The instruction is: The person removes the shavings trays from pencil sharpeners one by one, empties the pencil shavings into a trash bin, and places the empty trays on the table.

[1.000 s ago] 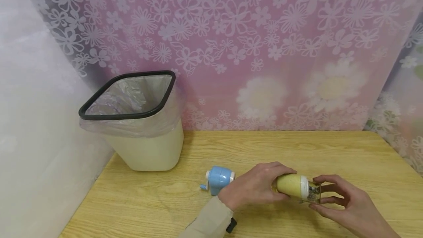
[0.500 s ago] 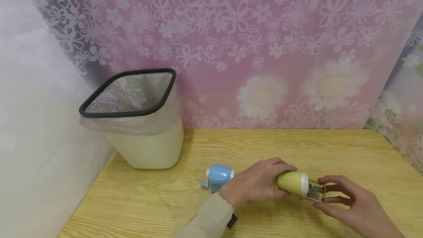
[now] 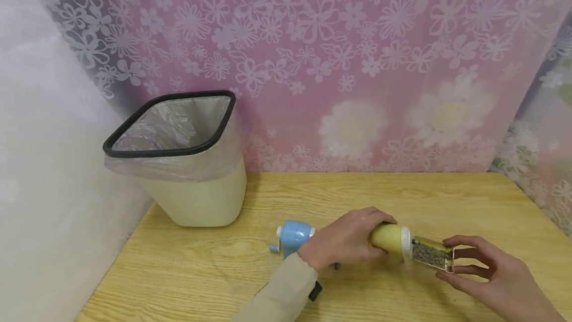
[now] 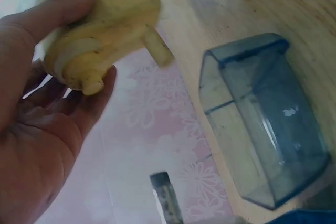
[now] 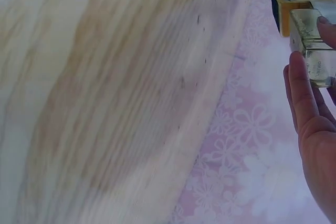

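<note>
My left hand (image 3: 346,237) grips the body of a yellow pencil sharpener (image 3: 388,238), tipped on its side, with its white end facing right. From that end juts a clear shavings drawer (image 3: 429,253) with grey shavings in it. My right hand (image 3: 496,272) pinches the drawer's outer end between thumb and fingertips; the right wrist view also shows this clear drawer (image 5: 317,64). A blue pencil sharpener (image 3: 295,236) stands left of my left hand, partly covered by it. In the left wrist view, a see-through blue drawer (image 4: 262,124) lies on the table below the yellow sharpener.
A cream waste bin (image 3: 201,202) with a black rim and a clear liner stands at the back left of the wooden table (image 3: 357,188). A pink flowered cloth (image 3: 286,63) hangs behind. A small black piece (image 3: 315,291) shows beside my left sleeve.
My right hand has moved right, drawing the clear drawer farther out of the yellow sharpener, and more shavings show. My left hand has stayed almost in place on the sharpener body.
</note>
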`<state>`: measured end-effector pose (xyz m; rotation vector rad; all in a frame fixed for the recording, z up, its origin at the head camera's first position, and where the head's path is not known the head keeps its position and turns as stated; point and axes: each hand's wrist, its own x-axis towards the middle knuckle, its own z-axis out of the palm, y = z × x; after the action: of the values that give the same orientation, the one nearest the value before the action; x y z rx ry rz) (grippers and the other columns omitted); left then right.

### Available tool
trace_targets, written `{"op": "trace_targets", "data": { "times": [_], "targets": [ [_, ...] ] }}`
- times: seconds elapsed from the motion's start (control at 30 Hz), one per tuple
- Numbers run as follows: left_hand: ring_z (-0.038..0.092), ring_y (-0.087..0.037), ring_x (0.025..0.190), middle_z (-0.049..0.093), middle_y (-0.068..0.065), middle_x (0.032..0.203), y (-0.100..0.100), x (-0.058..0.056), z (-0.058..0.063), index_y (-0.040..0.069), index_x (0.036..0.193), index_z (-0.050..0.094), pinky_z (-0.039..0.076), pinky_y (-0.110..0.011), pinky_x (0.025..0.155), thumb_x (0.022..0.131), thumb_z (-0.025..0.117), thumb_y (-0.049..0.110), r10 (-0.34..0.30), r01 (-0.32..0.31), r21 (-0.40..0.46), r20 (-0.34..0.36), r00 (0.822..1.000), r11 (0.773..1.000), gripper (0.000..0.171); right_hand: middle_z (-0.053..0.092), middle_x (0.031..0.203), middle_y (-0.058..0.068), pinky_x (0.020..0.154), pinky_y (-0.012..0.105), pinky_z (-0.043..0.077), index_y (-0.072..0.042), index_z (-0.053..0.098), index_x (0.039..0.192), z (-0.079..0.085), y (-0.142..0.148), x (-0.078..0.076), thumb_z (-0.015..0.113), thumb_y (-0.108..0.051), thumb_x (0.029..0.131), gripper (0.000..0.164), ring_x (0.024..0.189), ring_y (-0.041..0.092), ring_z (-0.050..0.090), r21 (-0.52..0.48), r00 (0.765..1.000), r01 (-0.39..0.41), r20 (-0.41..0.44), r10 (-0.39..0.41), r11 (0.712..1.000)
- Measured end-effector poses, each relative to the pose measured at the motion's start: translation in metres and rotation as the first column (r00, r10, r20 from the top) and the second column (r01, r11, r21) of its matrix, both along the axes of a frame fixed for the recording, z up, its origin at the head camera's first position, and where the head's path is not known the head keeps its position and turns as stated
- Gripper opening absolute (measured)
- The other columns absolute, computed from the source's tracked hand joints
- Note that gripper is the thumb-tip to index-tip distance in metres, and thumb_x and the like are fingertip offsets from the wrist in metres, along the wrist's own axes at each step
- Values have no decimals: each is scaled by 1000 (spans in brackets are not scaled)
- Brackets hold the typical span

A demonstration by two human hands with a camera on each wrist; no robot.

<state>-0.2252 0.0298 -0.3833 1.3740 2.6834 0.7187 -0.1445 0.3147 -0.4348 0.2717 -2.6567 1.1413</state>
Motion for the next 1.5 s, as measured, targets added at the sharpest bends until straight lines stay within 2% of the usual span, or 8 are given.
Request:
{"op": "trace_targets", "data": {
  "times": [0.17, 0.4, 0.6, 0.77, 1.07, 1.2, 1.3, 1.5],
  "targets": [
    [58, 2, 109, 63, 8, 131, 5, 0, 4, 19, 139, 58, 44, -7, 89, 89, 80, 21, 38, -37, -51, 6, 999, 998, 54, 55, 117, -31, 69, 19, 59, -9, 57, 133, 2, 12, -3, 88, -14, 79, 63, 86, -7, 70, -2, 998, 28, 58, -28, 1000],
    [59, 1, 113, 63, 9, 132, 13, -5, 9, 22, 138, 59, 46, -10, 96, 89, 80, 15, 39, -40, -155, -9, 999, 987, 53, 51, 120, -35, 69, 22, 60, -9, 55, 137, 0, 23, -2, 85, -18, 82, 63, 86, -6, 71, -15, 991, 52, 121, -50, 999],
    [60, -1, 114, 63, 8, 132, 15, -13, 11, 24, 137, 60, 49, -14, 96, 89, 78, 5, 58, -56, -218, 3, 998, 974, 55, 49, 118, -37, 68, 23, 60, -10, 55, 136, 1, 24, -2, 85, -21, 83, 62, 85, -7, 70, -20, 987, 80, 143, -77, 997],
    [58, -2, 113, 62, 10, 132, 11, -19, 9, 26, 137, 60, 50, -16, 94, 90, 77, 7, 90, -76, -264, 42, 995, 961, 54, 50, 117, -36, 68, 22, 59, -11, 56, 136, 2, 22, -5, 85, -21, 83, 61, 85, -8, 70, -7, 990, 71, 125, -70, 997],
    [48, -10, 142, 49, 10, 155, 15, -22, 7, 36, 147, 55, 47, -23, 108, 94, 73, 7, 94, -84, -312, 16, 995, 946, 63, 50, 116, -38, 68, 21, 60, -12, 56, 135, 2, 19, -7, 85, -22, 84, 59, 86, -9, 68, 16, 993, 59, 98, -60, 998],
    [43, -12, 148, 42, 8, 161, 11, -20, 7, 39, 150, 50, 46, -26, 112, 95, 68, 2, 95, -90, -308, 3, 995, 947, 69, 50, 118, -37, 68, 22, 60, -11, 56, 136, 3, 18, -7, 85, -21, 84, 60, 87, -9, 68, 5, 994, 53, 95, -53, 999],
    [41, -15, 150, 40, 6, 163, 1, -17, 9, 38, 151, 49, 45, -31, 114, 96, 61, 0, 102, -100, -257, -4, 995, 961, 67, 48, 117, -38, 68, 22, 60, -11, 55, 136, 6, 16, -6, 85, -23, 84, 61, 86, -10, 68, 12, 993, 66, 102, -67, 998],
    [47, -17, 146, 46, 9, 158, -34, -6, 21, 38, 147, 54, 44, -47, 115, 101, 61, 26, 155, -160, -125, -48, 987, 979, 48, 49, 117, -38, 68, 22, 60, -12, 54, 137, 13, 8, -3, 85, -23, 83, 63, 86, -10, 68, -6, 988, 83, 129, -82, 996]
  ]
}}
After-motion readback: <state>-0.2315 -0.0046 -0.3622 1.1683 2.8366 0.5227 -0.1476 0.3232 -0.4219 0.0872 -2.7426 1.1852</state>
